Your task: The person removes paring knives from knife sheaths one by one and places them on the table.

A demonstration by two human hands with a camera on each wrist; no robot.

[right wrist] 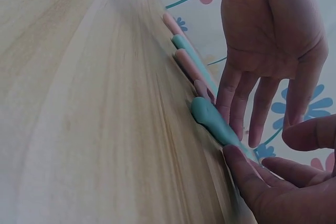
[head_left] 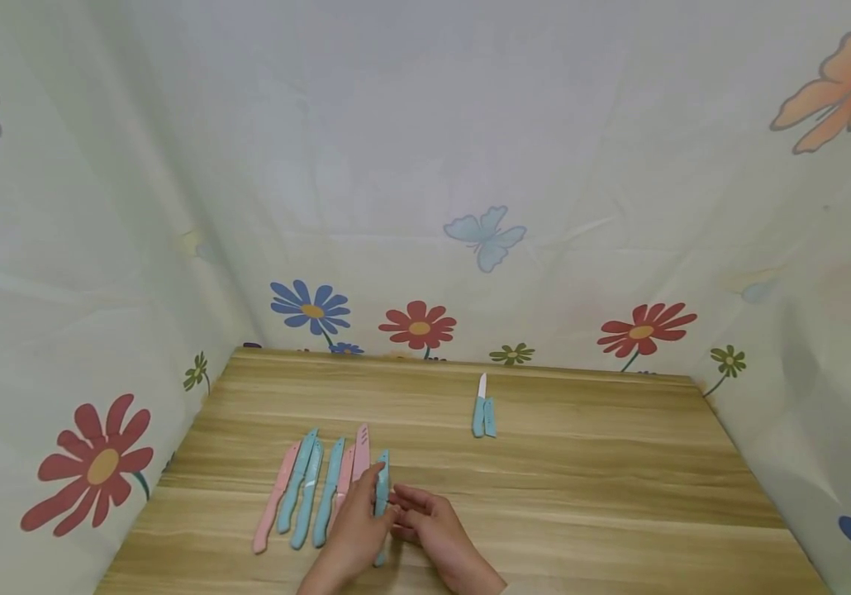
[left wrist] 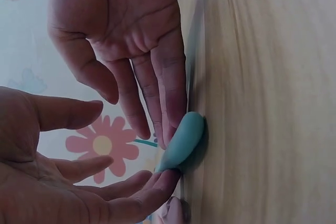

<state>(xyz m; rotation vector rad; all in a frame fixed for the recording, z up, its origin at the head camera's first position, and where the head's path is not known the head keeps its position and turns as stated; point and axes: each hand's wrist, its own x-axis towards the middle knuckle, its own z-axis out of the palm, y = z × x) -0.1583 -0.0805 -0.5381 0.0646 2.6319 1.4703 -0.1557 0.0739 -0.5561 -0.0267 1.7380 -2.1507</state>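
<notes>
A teal sheathed knife [head_left: 382, 471] lies on the wooden table between my two hands. My left hand [head_left: 354, 529] rests along its left side, fingers extended. From the other side my right hand [head_left: 436, 533] touches it with relaxed fingertips. Both palms face each other in the wrist views, and the rounded teal handle [left wrist: 185, 139] shows between the fingers. Just left of it is a row of sheathed knives, with a pink broad-bladed knife [head_left: 362, 450] nearest, partly behind my left hand.
More knives lie side by side at left, including a pink one [head_left: 277, 500] and a teal one [head_left: 308, 496]. Farther back, a small teal-handled paring knife [head_left: 479, 413] lies bare beside its teal sheath [head_left: 490, 419]. Flower-print curtains [head_left: 544, 273] border the table [head_left: 582, 471].
</notes>
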